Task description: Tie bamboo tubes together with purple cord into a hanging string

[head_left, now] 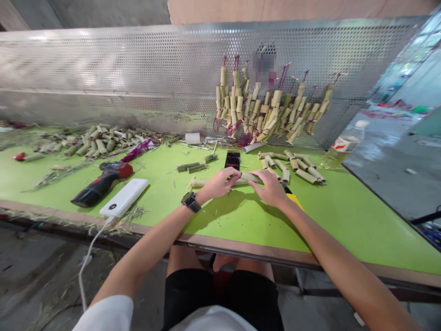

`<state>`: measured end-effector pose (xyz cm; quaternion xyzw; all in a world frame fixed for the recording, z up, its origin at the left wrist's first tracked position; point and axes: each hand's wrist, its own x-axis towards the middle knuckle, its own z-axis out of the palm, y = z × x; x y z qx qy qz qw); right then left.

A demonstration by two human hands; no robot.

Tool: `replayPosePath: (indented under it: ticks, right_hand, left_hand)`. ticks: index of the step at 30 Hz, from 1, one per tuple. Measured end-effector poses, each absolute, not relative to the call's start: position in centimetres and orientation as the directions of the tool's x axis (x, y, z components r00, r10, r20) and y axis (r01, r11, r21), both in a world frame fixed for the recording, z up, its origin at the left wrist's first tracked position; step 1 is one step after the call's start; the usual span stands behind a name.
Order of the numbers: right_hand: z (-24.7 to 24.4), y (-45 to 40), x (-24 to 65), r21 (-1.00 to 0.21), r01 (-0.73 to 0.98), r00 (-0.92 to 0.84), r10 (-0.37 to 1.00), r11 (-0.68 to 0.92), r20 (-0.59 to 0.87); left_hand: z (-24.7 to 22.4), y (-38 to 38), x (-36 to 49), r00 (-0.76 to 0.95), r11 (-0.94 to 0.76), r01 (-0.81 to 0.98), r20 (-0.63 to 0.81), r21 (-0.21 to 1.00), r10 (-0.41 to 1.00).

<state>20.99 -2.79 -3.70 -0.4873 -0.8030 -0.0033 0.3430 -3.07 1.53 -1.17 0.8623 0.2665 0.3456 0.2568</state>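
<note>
My right hand (270,187) is closed around a pale green cut stalk piece (251,177) lying just above the table. At its left end my left hand (220,183), with a black watch on the wrist, has its fingertips pinched together; what they hold is too small to make out. Another stalk piece (200,183), with a small tied end, sticks out left from under my left hand. Just behind the hands lies a dark phone (233,160). A yellow-handled tool (293,200) is partly hidden by my right wrist.
Stalk pieces (306,169) lie right of the hands, with a bottle (344,145) beyond. On the left are a drill (101,184), a white power bank (124,197) with a cable, and a stalk pile (98,140). Strung stalks (237,103) hang on the perforated metal panel (138,69).
</note>
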Motion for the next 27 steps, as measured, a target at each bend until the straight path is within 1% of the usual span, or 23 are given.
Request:
replayPosePath:
  ticks: [2,5,8,13,15,17,18,20,22,23,25,27]
  right_hand:
    - [-3.7,-2.8,20.9,-0.335,0.784,-0.284,0.781,0.523,0.555]
    - [-3.6,-2.9,20.9,-0.336,0.782,-0.288,0.782,0.525,0.552]
    - [-3.5,-3.0,20.9,-0.342,0.778,-0.292,0.785,0.527,0.547]
    - [-3.2,-3.3,20.5,-0.342,0.752,-0.345,0.779,0.563,0.524]
    - [-3.2,-3.5,20.3,-0.334,0.735,-0.369,0.761,0.590,0.533]
    - [-3.2,-3.6,20.0,-0.336,0.726,-0.360,0.748,0.600,0.558]
    - [-3.2,-3.6,19.9,-0.347,0.725,-0.331,0.743,0.594,0.582]
    - [-3.2,-3.6,19.8,-0.398,0.720,-0.214,0.728,0.568,0.652]
    - [-3.1,-3.4,19.8,-0.468,0.700,-0.064,0.700,0.539,0.711]
    - [-3.1,-3.4,19.8,-0.502,0.687,-0.004,0.692,0.526,0.722]
    - [-3.0,-3.2,19.9,-0.573,0.657,0.072,0.716,0.489,0.694]
    - [-2.8,-3.2,19.9,-0.666,0.609,0.113,0.785,0.430,0.610]
  left_hand:
    - [-1.3,1.8,-3.2,0.645,-0.759,0.251,0.480,0.601,0.594]
    - [-1.5,2.0,-3.3,0.674,-0.773,0.188,0.493,0.606,0.551]
    - [-1.8,1.9,-3.4,0.707,-0.744,0.165,0.449,0.647,0.547]
    - [-2.1,1.4,-3.3,0.757,-0.684,0.197,0.335,0.702,0.561]
    - [-2.2,1.3,-3.1,0.774,-0.675,0.177,0.323,0.716,0.545]
    - [-2.3,1.3,-2.8,0.773,-0.669,0.144,0.340,0.729,0.536]
    - [-2.3,1.3,-2.7,0.765,-0.668,0.127,0.357,0.733,0.536]
    - [-2.3,1.3,-2.4,0.733,-0.668,0.096,0.402,0.738,0.548]
    - [-2.2,1.2,-2.3,0.681,-0.640,0.079,0.427,0.764,0.595]
    - [-2.1,1.1,-2.3,0.653,-0.602,0.078,0.415,0.795,0.633]
    - [-2.1,0.9,-2.3,0.606,-0.491,0.083,0.347,0.867,0.716]
    - [-2.2,0.9,-2.3,0.574,-0.394,0.084,0.279,0.915,0.770]
